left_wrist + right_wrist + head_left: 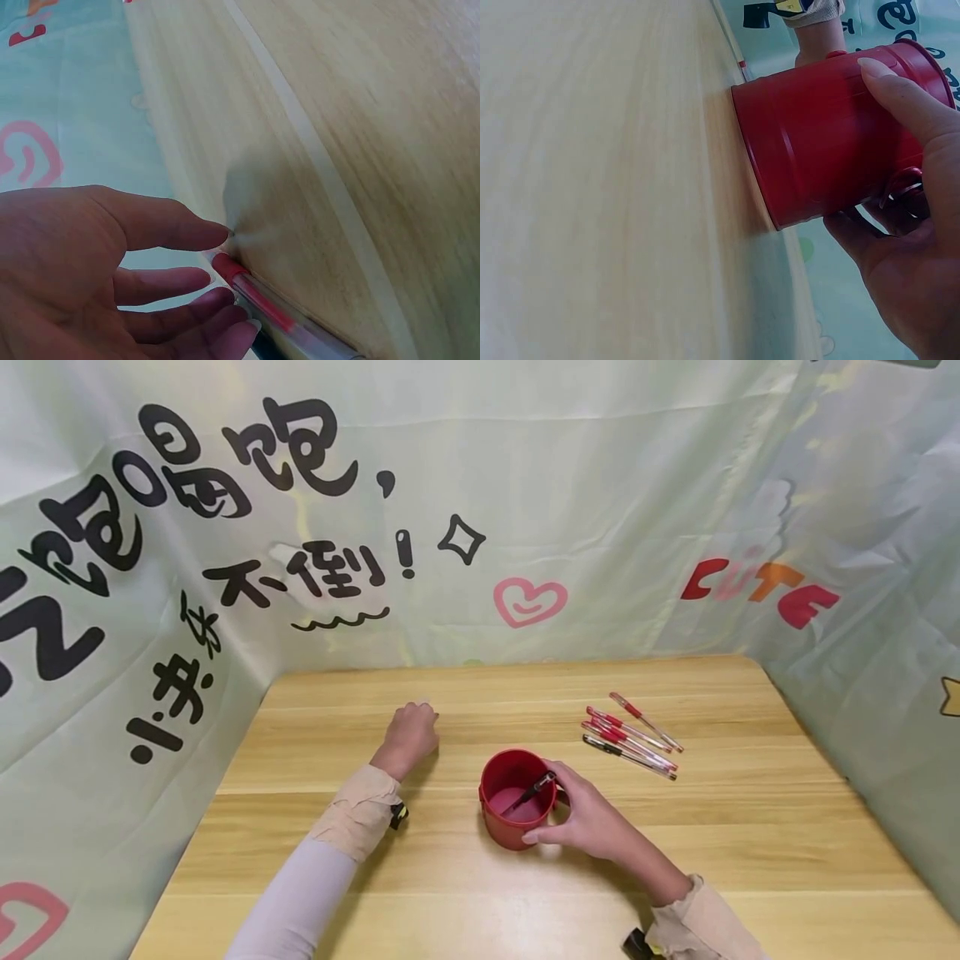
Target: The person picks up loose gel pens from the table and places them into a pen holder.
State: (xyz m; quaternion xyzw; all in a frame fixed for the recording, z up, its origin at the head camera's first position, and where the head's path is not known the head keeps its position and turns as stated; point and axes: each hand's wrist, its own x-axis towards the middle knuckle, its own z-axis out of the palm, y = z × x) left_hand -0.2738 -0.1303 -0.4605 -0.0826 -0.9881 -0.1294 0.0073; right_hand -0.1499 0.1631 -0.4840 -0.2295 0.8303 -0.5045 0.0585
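My right hand [588, 814] grips a red metal cup [507, 831], thumb on its outer wall and fingers behind by a small side handle [904, 184]. The cup stands upright on the table, and a black pen [534, 789] leans inside it. At the table's left part, my left hand [411, 739] reaches down over the wood. The left wrist view shows a red-capped clear pen [259, 296] lying by its fingertips, with a dark pen [266, 347] beside it. Thumb and fingers are parted around the red cap's end. From the head view the hand covers most of these pens.
Several pens with red caps [626, 727] and a black-capped pen [628, 756] lie at the back right of the wooden table [750, 860]. Printed cloth [600, 510] hangs along the back and both sides. Each wrist wears a strapped black device [399, 815].
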